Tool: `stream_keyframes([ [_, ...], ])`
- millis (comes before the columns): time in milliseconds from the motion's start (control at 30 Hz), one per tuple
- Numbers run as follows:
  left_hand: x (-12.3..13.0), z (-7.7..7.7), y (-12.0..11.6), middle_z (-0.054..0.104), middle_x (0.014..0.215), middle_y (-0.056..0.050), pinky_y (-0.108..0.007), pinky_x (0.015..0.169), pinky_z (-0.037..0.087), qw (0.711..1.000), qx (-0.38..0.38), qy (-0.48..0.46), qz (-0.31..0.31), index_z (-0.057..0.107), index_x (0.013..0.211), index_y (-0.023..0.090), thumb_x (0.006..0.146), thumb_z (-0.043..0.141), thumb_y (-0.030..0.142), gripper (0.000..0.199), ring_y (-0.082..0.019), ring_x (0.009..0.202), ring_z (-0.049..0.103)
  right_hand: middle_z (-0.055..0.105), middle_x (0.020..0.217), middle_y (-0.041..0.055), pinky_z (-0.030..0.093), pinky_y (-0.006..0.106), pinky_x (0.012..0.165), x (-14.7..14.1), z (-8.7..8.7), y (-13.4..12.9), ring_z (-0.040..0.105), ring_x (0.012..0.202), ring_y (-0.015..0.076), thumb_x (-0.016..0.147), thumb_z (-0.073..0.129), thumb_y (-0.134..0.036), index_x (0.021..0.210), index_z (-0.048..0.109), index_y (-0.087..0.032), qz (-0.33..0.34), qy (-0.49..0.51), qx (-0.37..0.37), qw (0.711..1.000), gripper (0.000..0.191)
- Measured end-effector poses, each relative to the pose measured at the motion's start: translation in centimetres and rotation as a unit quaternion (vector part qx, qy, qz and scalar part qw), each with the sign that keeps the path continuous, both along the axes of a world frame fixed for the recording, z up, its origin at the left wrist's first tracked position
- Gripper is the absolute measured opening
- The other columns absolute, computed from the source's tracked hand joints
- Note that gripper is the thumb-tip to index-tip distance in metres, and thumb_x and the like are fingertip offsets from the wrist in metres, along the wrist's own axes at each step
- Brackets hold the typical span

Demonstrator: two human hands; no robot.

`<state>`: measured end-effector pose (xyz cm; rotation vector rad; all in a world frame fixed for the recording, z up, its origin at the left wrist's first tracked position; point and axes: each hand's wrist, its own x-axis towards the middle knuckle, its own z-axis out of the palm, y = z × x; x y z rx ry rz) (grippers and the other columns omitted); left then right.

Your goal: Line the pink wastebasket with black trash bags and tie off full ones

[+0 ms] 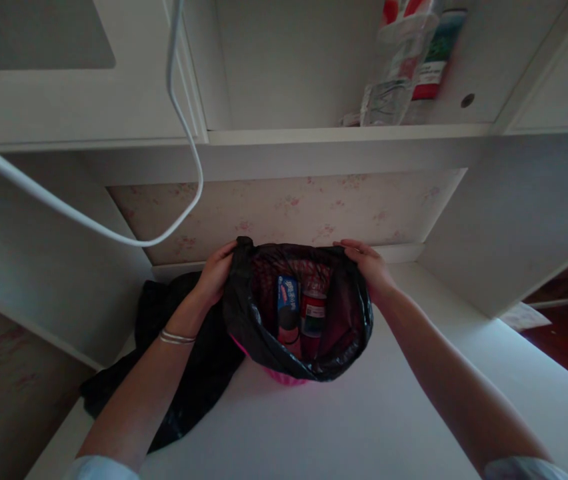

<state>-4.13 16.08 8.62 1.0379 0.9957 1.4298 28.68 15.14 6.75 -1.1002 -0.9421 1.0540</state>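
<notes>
A black plastic bag lines a pink basket, of which only a little shows below the bag. My left hand grips the bag's rim at the upper left, and my right hand holds the rim at the upper right. Inside the open bag lie a blue box and, to its right, a red container with a white and green label. More black plastic spreads over the surface beneath my left forearm.
A white cable hangs in a loop at the upper left. Above, a shelf holds a clear plastic container and a red and green container. White panels flank the white tabletop.
</notes>
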Motion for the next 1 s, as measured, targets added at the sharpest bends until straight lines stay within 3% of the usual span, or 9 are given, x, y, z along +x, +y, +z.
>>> stream_keyframes([
  [167,0.0,0.3,0.5,0.080,0.085,-0.002,-0.028,0.071,0.054,1.000,0.007,-0.013,0.015,0.079,0.109,0.021,0.059,0.088,0.032,0.052,-0.023,0.085,0.074,0.077,0.124,0.0051,0.057,0.044,0.096,-0.6,1.3,0.6,0.073,0.103,0.0245,0.079,0.076,-0.043,0.103,0.069,-0.027,-0.011,-0.041,0.078,0.996,0.029],
  [333,0.0,1.1,0.3,0.081,0.101,-0.004,-0.028,0.081,0.055,0.999,0.023,-0.043,0.020,0.078,0.111,0.021,0.065,0.083,0.026,0.046,-0.022,0.094,0.074,0.078,0.118,0.0057,0.050,0.043,0.107,-1.3,2.1,0.6,0.070,0.114,0.0231,0.080,0.076,-0.048,0.103,0.070,-0.027,-0.007,-0.079,0.136,0.988,0.032],
  [433,-0.3,1.5,0.7,0.080,0.108,-0.004,-0.028,0.085,0.055,0.998,0.027,-0.054,0.020,0.077,0.110,0.021,0.070,0.078,0.026,0.040,-0.021,0.097,0.072,0.078,0.115,0.0046,0.053,0.041,0.102,-1.0,2.2,1.2,0.071,0.108,0.0235,0.081,0.074,-0.051,0.106,0.071,-0.027,-0.020,-0.100,0.114,0.988,0.035],
  [500,-0.6,1.7,1.2,0.079,0.106,-0.006,-0.030,0.083,0.056,0.998,0.015,-0.057,0.023,0.075,0.106,0.020,0.077,0.072,0.036,0.034,-0.022,0.095,0.072,0.079,0.106,0.0041,0.056,0.040,0.093,-0.5,2.2,1.9,0.072,0.098,0.0245,0.082,0.073,-0.055,0.105,0.073,-0.027,-0.029,-0.115,0.074,0.990,0.036],
  [633,-1.0,1.7,1.8,0.079,0.091,-0.011,-0.037,0.074,0.058,0.998,-0.054,-0.014,-0.006,0.076,0.098,0.017,0.080,0.068,0.062,0.049,-0.028,0.084,0.074,0.079,0.084,0.0054,0.058,0.042,0.082,0.2,1.9,2.7,0.071,0.080,0.0259,0.074,0.084,-0.050,0.088,0.078,-0.024,0.010,-0.163,-0.009,0.987,0.030],
  [733,-0.7,1.4,1.4,0.081,0.090,-0.012,-0.037,0.073,0.058,0.994,-0.089,0.040,-0.040,0.080,0.099,0.015,0.066,0.090,0.045,0.045,-0.029,0.081,0.075,0.078,0.080,0.0045,0.056,0.043,0.083,0.1,1.5,2.8,0.069,0.077,0.0241,0.068,0.088,-0.035,0.087,0.081,-0.024,0.014,-0.196,-0.022,0.980,0.024],
  [833,-0.2,1.1,1.0,0.083,0.092,-0.009,-0.033,0.073,0.056,0.995,-0.078,0.063,-0.025,0.081,0.103,0.018,0.061,0.092,0.029,0.045,-0.026,0.079,0.075,0.077,0.081,0.0040,0.054,0.044,0.086,-0.1,1.4,2.9,0.068,0.077,0.0234,0.071,0.082,-0.030,0.090,0.082,-0.024,-0.020,-0.212,-0.009,0.977,0.020],
  [1000,0.2,1.2,1.6,0.081,0.081,-0.003,-0.029,0.066,0.053,0.997,-0.055,0.060,0.012,0.081,0.106,0.020,0.070,0.083,0.037,0.039,-0.020,0.067,0.071,0.078,0.107,0.0027,0.050,0.039,0.097,-0.6,1.9,3.6,0.069,0.097,0.0220,0.084,0.069,-0.036,0.102,0.079,-0.027,-0.062,-0.209,0.042,0.975,0.022],
])
